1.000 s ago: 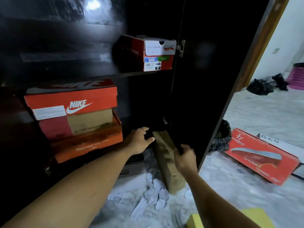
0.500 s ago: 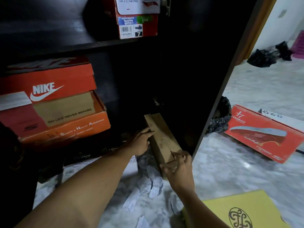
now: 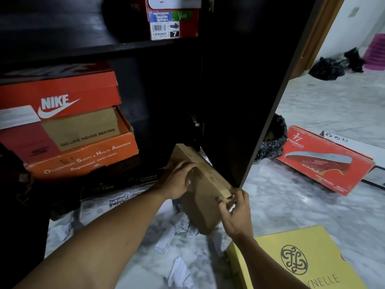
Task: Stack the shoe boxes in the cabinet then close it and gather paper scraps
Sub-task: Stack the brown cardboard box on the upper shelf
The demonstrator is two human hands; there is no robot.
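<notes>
Left hand (image 3: 177, 181), right hand (image 3: 235, 215) — both grip a (tilted) brown box (image 3: 200, 209).

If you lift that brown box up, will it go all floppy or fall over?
Probably stiff: the brown box shows flat sides and straight edges where the left hand and right hand grip it. Likely light, since fingers alone hold its top edge. It stands tilted on a narrow side, so it may tip over if let go.
</notes>
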